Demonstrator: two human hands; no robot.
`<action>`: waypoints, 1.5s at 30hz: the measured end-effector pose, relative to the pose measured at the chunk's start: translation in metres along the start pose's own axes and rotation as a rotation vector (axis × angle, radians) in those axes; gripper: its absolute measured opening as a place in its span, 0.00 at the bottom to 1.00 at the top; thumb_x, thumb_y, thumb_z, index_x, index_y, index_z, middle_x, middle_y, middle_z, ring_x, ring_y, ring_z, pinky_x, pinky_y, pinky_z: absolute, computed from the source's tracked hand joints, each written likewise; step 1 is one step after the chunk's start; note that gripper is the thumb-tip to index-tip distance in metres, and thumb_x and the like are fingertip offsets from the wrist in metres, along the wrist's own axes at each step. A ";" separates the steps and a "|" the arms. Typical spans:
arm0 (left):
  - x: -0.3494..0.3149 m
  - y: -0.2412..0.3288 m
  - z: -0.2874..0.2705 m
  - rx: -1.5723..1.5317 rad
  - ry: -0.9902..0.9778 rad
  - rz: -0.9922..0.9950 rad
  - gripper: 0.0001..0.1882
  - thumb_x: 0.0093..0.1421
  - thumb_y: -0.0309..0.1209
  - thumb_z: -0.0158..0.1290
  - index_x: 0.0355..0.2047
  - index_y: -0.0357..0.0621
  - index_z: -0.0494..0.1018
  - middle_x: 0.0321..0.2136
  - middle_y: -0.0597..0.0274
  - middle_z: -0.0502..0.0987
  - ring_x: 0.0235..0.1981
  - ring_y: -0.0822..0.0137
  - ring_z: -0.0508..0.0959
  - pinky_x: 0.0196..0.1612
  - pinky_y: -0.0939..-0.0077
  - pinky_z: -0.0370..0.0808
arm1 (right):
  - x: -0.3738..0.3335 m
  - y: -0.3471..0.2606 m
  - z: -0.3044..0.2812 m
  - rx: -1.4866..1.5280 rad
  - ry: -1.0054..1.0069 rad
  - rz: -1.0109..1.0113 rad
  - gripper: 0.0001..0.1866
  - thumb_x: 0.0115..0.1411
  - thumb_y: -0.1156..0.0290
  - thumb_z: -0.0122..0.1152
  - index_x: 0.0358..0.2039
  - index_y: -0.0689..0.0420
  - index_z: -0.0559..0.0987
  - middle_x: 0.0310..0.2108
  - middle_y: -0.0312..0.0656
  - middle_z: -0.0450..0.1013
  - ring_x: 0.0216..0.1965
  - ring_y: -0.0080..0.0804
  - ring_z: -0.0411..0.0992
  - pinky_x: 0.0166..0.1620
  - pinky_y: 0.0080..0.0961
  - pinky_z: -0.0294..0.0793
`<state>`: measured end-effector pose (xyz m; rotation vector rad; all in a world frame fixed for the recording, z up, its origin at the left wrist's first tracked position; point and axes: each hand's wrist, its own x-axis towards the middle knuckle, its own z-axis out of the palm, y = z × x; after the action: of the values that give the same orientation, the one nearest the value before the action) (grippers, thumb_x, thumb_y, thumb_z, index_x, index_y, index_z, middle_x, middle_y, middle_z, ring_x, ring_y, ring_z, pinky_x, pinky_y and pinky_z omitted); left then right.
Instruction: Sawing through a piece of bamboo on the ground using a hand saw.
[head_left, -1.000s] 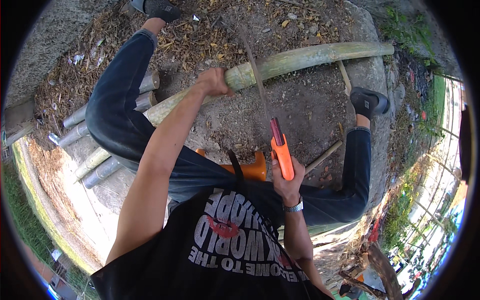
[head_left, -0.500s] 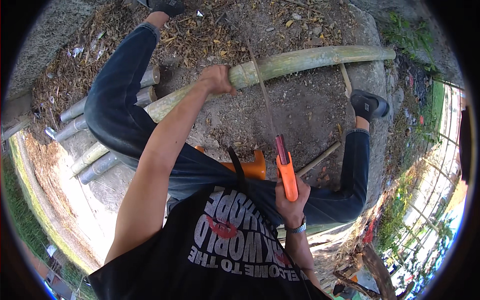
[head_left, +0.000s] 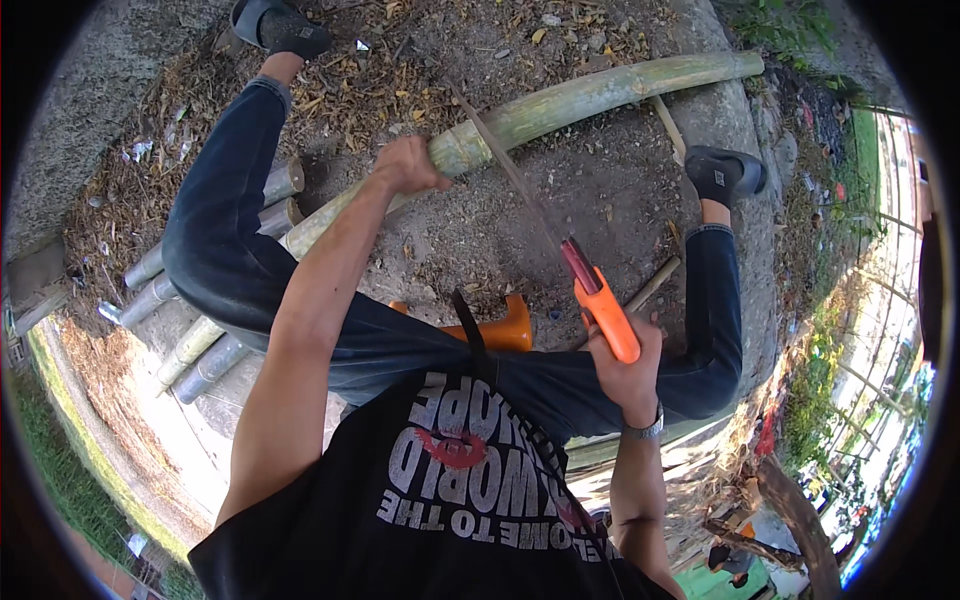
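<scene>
While the left hand (head_left: 408, 165) is clasping the bamboo pole (head_left: 575, 103), fingers curled over, the right hand (head_left: 632, 362) is gripping the saw (head_left: 578, 265), fingers wrapped, blade crossing the pole.

green bamboo (head_left: 580, 100), orange handle (head_left: 607, 318), perhaps grey blade (head_left: 517, 180)

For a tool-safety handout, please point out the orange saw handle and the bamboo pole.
Orange saw handle (head_left: 608, 318): head view, middle of the handle.
Bamboo pole (head_left: 532, 118): head view, its middle stretch.
</scene>
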<state>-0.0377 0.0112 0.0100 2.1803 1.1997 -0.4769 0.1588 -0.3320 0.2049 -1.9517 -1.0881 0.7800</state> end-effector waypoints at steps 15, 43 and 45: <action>-0.015 0.029 0.006 0.014 0.023 -0.078 0.44 0.41 0.51 0.70 0.56 0.39 0.76 0.42 0.44 0.86 0.44 0.49 0.87 0.49 0.55 0.84 | 0.026 -0.075 -0.049 0.070 -0.079 0.165 0.07 0.56 0.75 0.71 0.35 0.64 0.84 0.25 0.41 0.77 0.22 0.29 0.75 0.29 0.26 0.71; -0.022 0.029 0.026 0.049 0.146 -0.067 0.44 0.45 0.53 0.70 0.58 0.41 0.72 0.39 0.44 0.86 0.41 0.47 0.87 0.49 0.53 0.84 | 0.160 0.034 0.127 0.173 0.021 -0.126 0.08 0.62 0.72 0.66 0.38 0.63 0.84 0.26 0.48 0.79 0.25 0.41 0.79 0.33 0.35 0.76; -0.022 0.031 0.025 0.032 0.126 -0.075 0.44 0.45 0.53 0.70 0.58 0.41 0.72 0.39 0.44 0.86 0.41 0.46 0.87 0.49 0.53 0.84 | 0.160 0.030 0.127 0.106 0.058 -0.216 0.08 0.61 0.72 0.66 0.37 0.63 0.83 0.27 0.48 0.79 0.26 0.43 0.79 0.34 0.36 0.76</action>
<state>-0.0236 -0.0321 0.0135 2.2269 1.3535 -0.3961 0.1434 -0.1612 0.0895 -1.7243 -1.1750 0.6461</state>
